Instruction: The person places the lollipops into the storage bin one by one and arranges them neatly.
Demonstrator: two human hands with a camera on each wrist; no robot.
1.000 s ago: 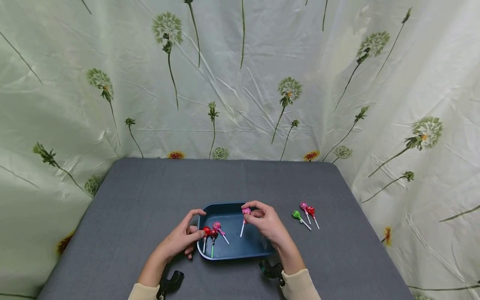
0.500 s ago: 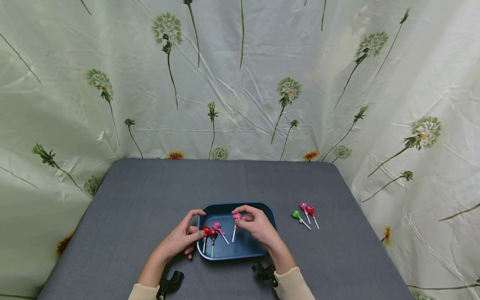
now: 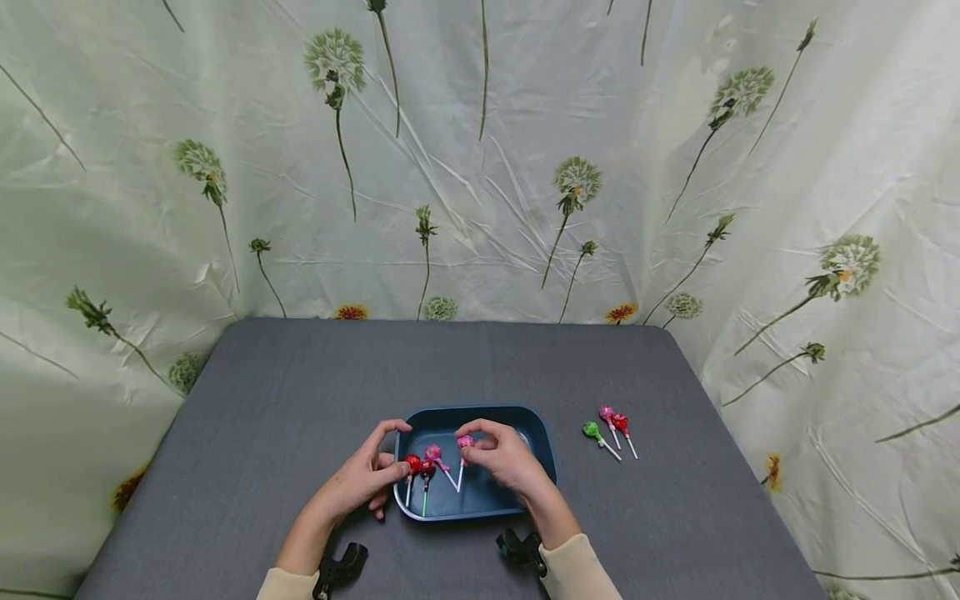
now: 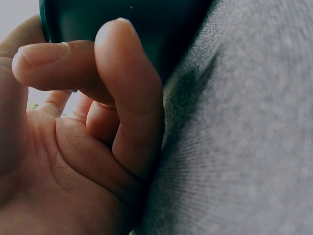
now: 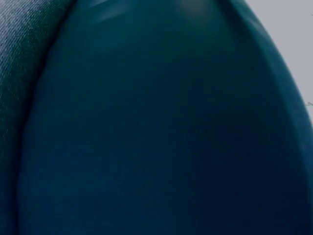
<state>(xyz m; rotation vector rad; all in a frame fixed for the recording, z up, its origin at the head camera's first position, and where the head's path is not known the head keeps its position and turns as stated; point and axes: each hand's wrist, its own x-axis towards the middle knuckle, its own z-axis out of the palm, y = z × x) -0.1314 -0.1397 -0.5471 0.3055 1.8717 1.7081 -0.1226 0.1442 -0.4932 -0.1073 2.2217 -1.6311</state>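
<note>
Right hand [image 3: 504,460]: since a second ago it has drifted toward nine o'clock across the blue tray [image 3: 491,493], carrying the held pink lollipop [image 3: 466,442]; thumb and forefinger pinch the candy end.
Held pink lollipop: above the tray, a touch toward eleven o'clock of its middle, stick pointing to six; its tip forms a V with the stick of the resting pink lollipop [image 3: 433,452], though I cannot tell whether they touch.
Left hand [image 3: 362,477]: unmoved at the tray's nine o'clock side, grasping the wall, thumb over the rim by the red lollipop [image 3: 413,462].
Tray: toward nine o'clock inside it, the red lollipop, the dark red lollipop [image 3: 427,467] and the resting pink lollipop lie close together.
Gray bench [image 3: 337,375]: beyond the tray, between two and three o'clock, a green lollipop [image 3: 592,430] lies near another pink lollipop [image 3: 607,412] and another red lollipop [image 3: 621,422].
Flowered curtain [image 3: 480,183]: hangs behind at twelve.
</note>
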